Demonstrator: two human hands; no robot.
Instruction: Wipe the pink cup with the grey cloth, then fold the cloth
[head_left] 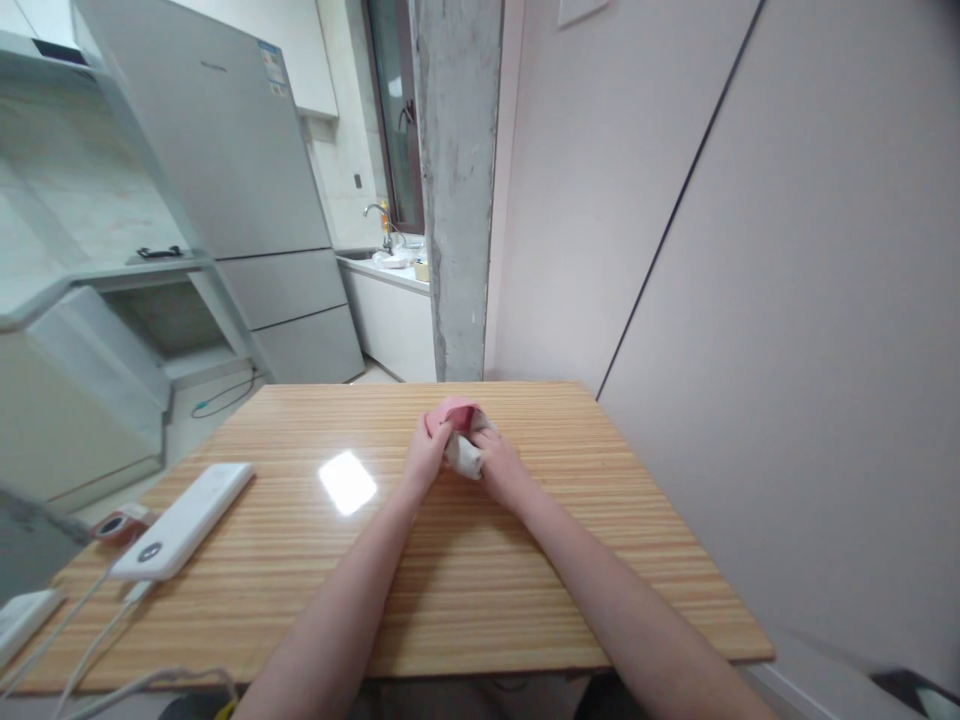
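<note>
Both my hands meet over the middle of a striped wooden table point(465, 580). My left hand point(424, 460) pinches the pink part of a small pink and white cloth bundle point(459, 430), which looks like rolled socks. My right hand point(501, 466) grips the white part from the right. The bundle rests on or just above the tabletop; my fingers hide its underside.
A white power bank point(187, 518) with cables lies at the table's left, beside a small round orange-rimmed object point(118, 525). A wall runs along the table's right edge. Beyond the far edge stand a concrete pillar point(457, 190), a grey fridge point(240, 180) and a kitchen counter with a sink tap point(379, 215).
</note>
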